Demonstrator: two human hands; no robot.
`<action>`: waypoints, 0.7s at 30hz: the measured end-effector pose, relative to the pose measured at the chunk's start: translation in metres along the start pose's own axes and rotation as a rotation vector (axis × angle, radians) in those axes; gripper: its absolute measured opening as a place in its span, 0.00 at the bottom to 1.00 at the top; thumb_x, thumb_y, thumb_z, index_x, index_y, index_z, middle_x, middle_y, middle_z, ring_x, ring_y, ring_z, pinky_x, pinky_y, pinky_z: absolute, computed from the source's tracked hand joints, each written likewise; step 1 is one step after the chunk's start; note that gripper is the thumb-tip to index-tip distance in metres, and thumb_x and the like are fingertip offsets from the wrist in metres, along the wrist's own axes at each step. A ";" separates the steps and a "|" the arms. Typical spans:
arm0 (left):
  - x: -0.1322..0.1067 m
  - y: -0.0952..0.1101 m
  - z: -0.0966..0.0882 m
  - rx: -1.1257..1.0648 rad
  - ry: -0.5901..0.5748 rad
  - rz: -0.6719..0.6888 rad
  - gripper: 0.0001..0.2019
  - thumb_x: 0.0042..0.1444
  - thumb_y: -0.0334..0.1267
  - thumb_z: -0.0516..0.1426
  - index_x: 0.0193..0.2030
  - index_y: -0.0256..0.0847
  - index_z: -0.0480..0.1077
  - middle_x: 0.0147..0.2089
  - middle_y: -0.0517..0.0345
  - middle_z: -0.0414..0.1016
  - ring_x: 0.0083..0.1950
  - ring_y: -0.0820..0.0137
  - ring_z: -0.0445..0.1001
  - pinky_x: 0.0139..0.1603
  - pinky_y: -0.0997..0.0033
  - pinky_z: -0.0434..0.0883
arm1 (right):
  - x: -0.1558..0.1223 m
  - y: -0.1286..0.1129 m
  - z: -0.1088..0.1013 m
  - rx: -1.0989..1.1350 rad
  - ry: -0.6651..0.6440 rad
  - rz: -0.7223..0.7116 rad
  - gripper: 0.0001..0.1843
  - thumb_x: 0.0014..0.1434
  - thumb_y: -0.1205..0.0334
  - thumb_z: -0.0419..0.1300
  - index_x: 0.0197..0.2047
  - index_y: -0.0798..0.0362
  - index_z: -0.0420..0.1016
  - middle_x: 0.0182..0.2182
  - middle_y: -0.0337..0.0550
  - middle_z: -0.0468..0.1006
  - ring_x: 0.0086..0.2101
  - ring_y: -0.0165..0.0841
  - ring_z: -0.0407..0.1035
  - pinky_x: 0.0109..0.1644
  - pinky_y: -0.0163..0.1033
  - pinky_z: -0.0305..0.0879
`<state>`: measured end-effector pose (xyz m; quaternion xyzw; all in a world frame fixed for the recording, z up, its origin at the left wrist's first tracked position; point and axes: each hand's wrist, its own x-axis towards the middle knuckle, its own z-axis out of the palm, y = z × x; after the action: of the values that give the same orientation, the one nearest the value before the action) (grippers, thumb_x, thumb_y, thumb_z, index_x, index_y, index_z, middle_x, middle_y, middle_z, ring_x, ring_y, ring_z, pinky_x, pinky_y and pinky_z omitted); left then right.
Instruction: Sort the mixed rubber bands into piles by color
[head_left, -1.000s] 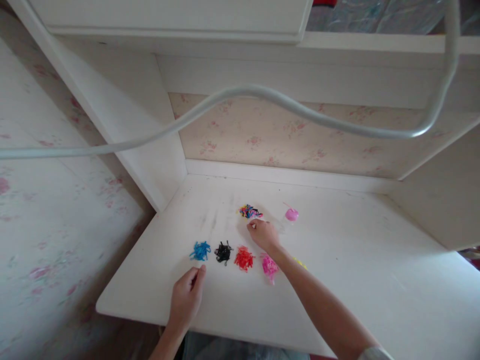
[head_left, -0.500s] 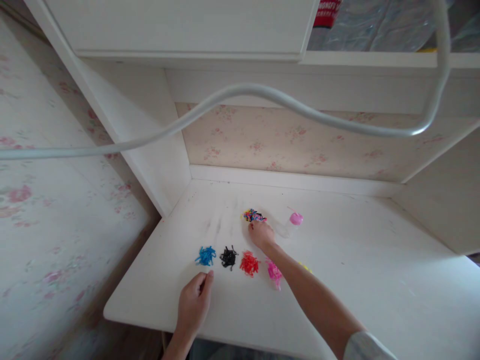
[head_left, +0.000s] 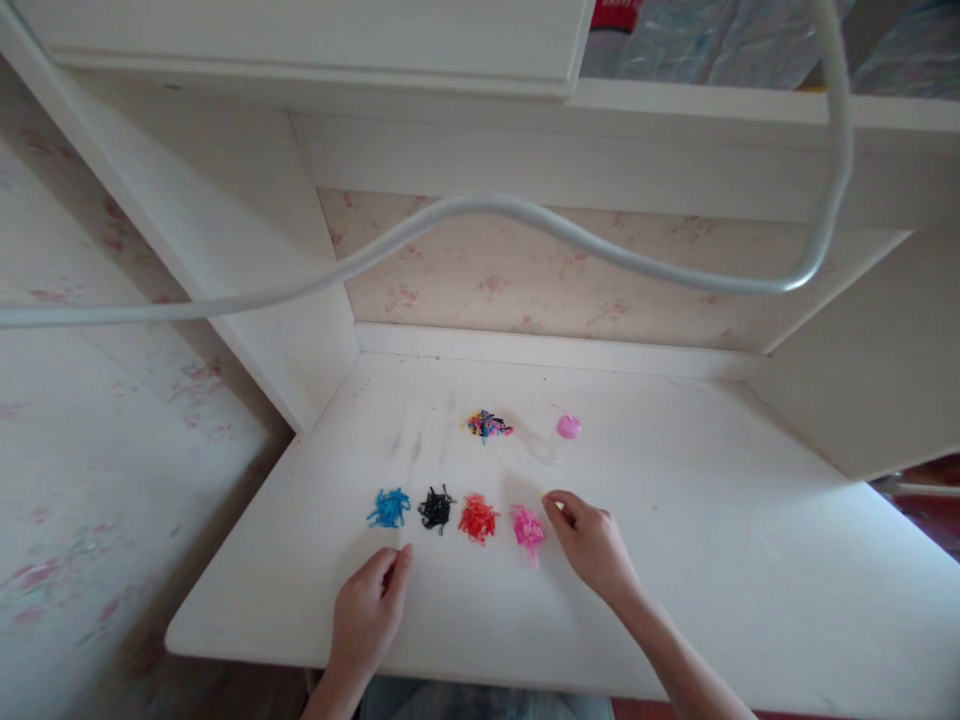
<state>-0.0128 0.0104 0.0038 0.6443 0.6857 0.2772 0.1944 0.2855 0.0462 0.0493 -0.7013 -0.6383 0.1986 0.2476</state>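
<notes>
My right hand (head_left: 592, 545) is pinched closed above the desk, just right of the pink rubber bands (head_left: 528, 527). A trace of yellow at its fingertips looks like a small yellow rubber band; the hand hides the desk below it. My left hand (head_left: 369, 603) is closed with thumb against fingers, in front of the blue rubber bands (head_left: 389, 508). Whatever it may hold is hidden. Black rubber bands (head_left: 436, 509) and red rubber bands (head_left: 478, 518) lie in separate small piles between the hands. Farther back sits a pile of mixed-colour rubber bands (head_left: 489, 425).
A clear container with a pink lid (head_left: 568, 427) is at the back, right of the mixed pile. A pale cable (head_left: 480, 204) crosses the view in front of the cabinet (head_left: 322, 40). The white desk (head_left: 720, 560) ends at a rounded left corner.
My right hand has moved from the mixed pile back toward me and to the right, uncovering that pile and the pink one. The left hand stays closed near the blue pile. The view has shifted slightly.
</notes>
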 end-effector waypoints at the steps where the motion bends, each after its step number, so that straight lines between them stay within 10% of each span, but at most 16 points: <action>1: 0.000 0.000 0.000 0.013 0.000 -0.002 0.21 0.61 0.51 0.46 0.22 0.41 0.62 0.18 0.65 0.62 0.21 0.76 0.64 0.25 0.78 0.57 | -0.007 0.011 -0.004 0.004 0.026 0.034 0.23 0.62 0.46 0.46 0.41 0.50 0.77 0.23 0.39 0.78 0.23 0.30 0.69 0.29 0.32 0.58; 7: 0.000 0.001 0.000 0.070 -0.017 0.005 0.20 0.61 0.50 0.46 0.24 0.43 0.66 0.20 0.64 0.68 0.23 0.74 0.68 0.27 0.78 0.59 | -0.027 0.051 -0.015 -0.091 0.056 0.138 0.23 0.62 0.45 0.45 0.43 0.47 0.76 0.25 0.38 0.79 0.26 0.32 0.72 0.30 0.32 0.59; 21: 0.009 0.011 -0.004 0.019 -0.047 0.049 0.19 0.61 0.49 0.47 0.23 0.41 0.65 0.19 0.64 0.66 0.23 0.75 0.66 0.27 0.78 0.59 | -0.047 0.062 -0.013 0.012 0.117 0.202 0.26 0.61 0.42 0.46 0.44 0.50 0.77 0.22 0.39 0.76 0.22 0.30 0.68 0.29 0.32 0.58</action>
<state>-0.0074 0.0188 0.0144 0.6693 0.6674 0.2600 0.1973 0.3382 -0.0052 0.0206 -0.7710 -0.5475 0.1849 0.2675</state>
